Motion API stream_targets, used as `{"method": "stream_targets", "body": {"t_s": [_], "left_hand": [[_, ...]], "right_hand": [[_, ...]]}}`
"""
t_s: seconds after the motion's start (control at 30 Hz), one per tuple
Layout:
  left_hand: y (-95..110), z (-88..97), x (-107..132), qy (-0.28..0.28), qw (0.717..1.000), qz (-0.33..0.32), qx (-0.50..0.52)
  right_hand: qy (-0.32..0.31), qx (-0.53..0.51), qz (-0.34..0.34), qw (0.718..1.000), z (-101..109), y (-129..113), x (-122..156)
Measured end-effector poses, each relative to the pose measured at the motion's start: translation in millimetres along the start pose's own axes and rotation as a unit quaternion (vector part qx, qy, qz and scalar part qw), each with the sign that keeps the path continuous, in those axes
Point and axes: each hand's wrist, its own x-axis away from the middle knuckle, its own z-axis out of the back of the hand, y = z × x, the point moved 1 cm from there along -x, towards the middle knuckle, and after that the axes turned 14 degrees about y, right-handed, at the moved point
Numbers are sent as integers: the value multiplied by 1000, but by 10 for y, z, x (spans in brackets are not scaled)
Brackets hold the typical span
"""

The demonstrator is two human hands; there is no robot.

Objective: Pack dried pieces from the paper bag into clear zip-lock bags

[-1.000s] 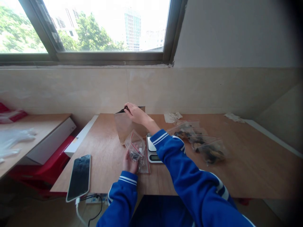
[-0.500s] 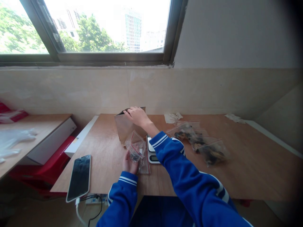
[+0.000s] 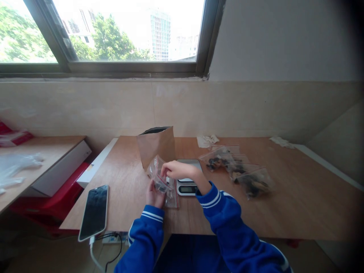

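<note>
My left hand [image 3: 155,195] holds a clear zip bag [image 3: 156,172] from below, fingers wrapped round its lower part. At the bag's opening is my right hand [image 3: 180,169], its fingers pinched together and pointing down; what they hold, if anything, is too small to make out. Another clear zip bag [image 3: 172,203] with a red seal lies flat on the table below. Just behind stands an upright brown paper bag [image 3: 157,149], open at the top. A kitchen scale [image 3: 185,192] sits under and beside my right hand, partly covered by it.
Several filled zip bags [image 3: 254,185] with dark and tan dried pieces lie to the right. A crumpled tissue [image 3: 207,141] is by the wall. A phone [image 3: 94,212] with a white cable lies at the front left. Plastic bags [image 3: 21,167] lie on the left table [image 3: 57,146].
My right hand has come out of the paper bag's top and moved down to the zip bag's opening, uncovering more of the scale. My left hand keeps its hold.
</note>
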Motion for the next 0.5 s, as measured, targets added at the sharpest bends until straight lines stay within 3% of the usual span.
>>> {"method": "stream_targets", "body": {"t_s": [0.07, 0.13, 0.3, 0.5], "left_hand": [[-3, -38, 15, 15, 1000, 5, -5], [-3, -61, 20, 27, 1000, 2, -6], [-3, -52, 2, 52, 998, -27, -24], [-18, -81, 31, 72, 997, -1, -35]], "right_hand": [[-82, 36, -1, 996, -123, 56, 30], [-123, 67, 28, 990, -217, 91, 39], [-99, 68, 97, 988, -353, 179, 15], [-96, 39, 98, 990, -398, 263, 9]]}}
